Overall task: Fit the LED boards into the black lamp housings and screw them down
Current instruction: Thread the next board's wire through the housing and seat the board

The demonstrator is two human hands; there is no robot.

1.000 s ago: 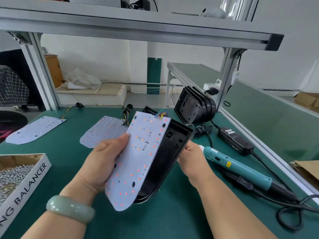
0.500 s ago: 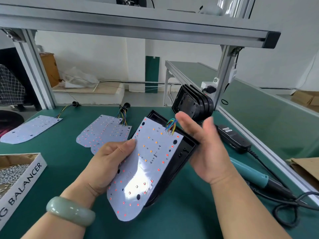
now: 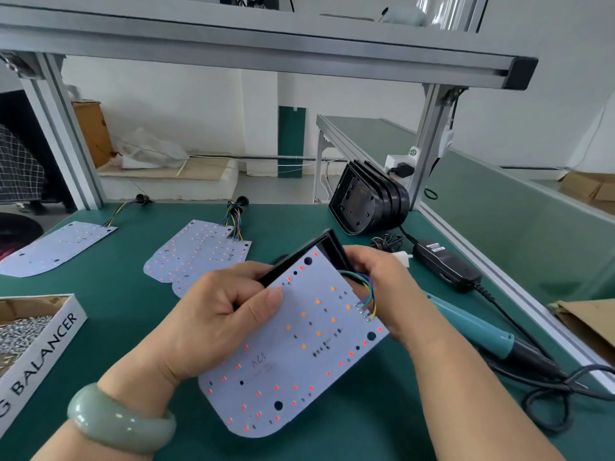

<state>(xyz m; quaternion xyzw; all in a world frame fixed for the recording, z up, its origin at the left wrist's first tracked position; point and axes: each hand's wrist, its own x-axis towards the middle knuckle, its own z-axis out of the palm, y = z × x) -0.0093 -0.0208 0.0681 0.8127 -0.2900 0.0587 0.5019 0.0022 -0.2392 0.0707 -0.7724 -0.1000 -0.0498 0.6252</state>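
A white LED board (image 3: 299, 354) with red and orange dots lies tilted over a black lamp housing (image 3: 327, 246), of which only the far rim shows. My left hand (image 3: 219, 311) grips the board and the housing's left edge, thumb on the board's face. My right hand (image 3: 382, 287) holds the housing's right side, where the board's coloured wires (image 3: 366, 291) curve under its fingers. More LED boards (image 3: 196, 254) (image 3: 56, 246) lie on the green mat. A stack of black housings (image 3: 369, 202) stands at the back.
A teal electric screwdriver (image 3: 476, 331) lies right of my hands, its cable looping at the right edge. A black power adapter (image 3: 446, 266) sits behind it. A box of screws (image 3: 23, 331) stands at the left. Aluminium frame posts (image 3: 432, 141) rise at the bench's back.
My right hand came down from above the wires and took hold of the housing's right side. The board and housing have turned, with the wire end now toward the right.
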